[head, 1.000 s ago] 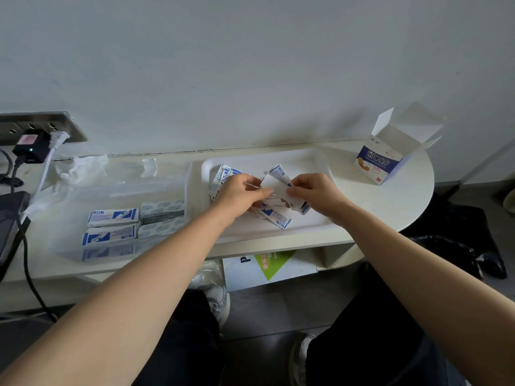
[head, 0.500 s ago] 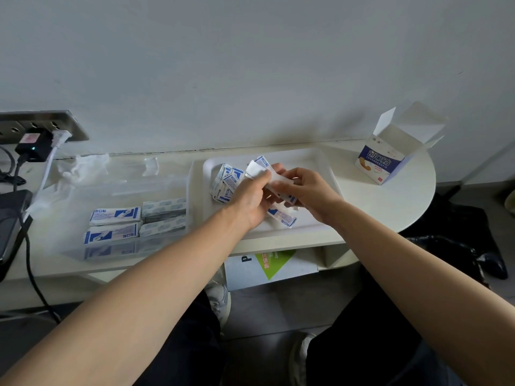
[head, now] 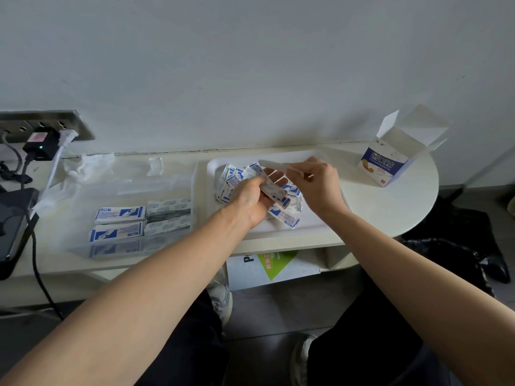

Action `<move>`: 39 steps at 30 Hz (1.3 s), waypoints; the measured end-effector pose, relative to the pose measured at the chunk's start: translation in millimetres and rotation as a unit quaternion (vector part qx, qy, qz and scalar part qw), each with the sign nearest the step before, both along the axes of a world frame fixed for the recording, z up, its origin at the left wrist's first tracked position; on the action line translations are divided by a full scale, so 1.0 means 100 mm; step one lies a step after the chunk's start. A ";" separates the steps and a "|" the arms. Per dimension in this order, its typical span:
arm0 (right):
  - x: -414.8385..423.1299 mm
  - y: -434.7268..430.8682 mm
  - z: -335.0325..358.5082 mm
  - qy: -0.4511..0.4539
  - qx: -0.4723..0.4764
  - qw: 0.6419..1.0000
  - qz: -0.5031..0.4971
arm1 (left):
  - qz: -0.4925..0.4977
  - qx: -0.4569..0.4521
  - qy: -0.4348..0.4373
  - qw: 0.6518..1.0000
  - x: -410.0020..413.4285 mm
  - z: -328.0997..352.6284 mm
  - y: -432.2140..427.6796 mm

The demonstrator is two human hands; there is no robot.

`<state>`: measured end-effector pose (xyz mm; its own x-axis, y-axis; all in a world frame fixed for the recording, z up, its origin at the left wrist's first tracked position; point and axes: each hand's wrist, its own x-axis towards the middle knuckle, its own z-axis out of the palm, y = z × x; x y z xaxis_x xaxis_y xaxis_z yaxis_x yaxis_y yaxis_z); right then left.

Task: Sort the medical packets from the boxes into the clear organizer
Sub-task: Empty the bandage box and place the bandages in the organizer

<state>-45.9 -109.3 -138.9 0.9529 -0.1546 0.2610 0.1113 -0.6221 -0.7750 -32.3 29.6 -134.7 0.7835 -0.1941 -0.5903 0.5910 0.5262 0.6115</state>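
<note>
Gathering: left hand (head: 248,199) gripped stacked blue-and-white paper packets (head: 274,192); right hand (head: 317,188) beside it pinched a thin white packet (head: 274,163), probably needing aligning onto them

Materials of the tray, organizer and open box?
Tray: matte white plastic, possibly foam; moulded rounded rim. Organizer: clear glossy plastic; packets show through its wall. Box: thin printed cardboard; creased, folded flaps.
</note>
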 end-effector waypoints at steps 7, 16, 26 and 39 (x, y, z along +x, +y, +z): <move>0.02 0.03 -0.13 -0.037 -0.118 0.989 0.078 | 0.004 -0.047 0.000 0.999 0.02 0.02 0.03; -0.08 0.00 0.02 0.054 -0.084 0.985 0.143 | -0.008 0.003 -0.014 1.000 0.03 -0.04 0.03; 0.01 0.01 0.06 0.183 0.159 0.969 0.051 | -0.016 0.068 -0.024 0.997 -0.03 0.00 -0.01; 0.05 0.19 0.25 0.171 0.259 0.949 0.046 | 0.028 0.106 -0.069 0.992 0.01 0.25 0.22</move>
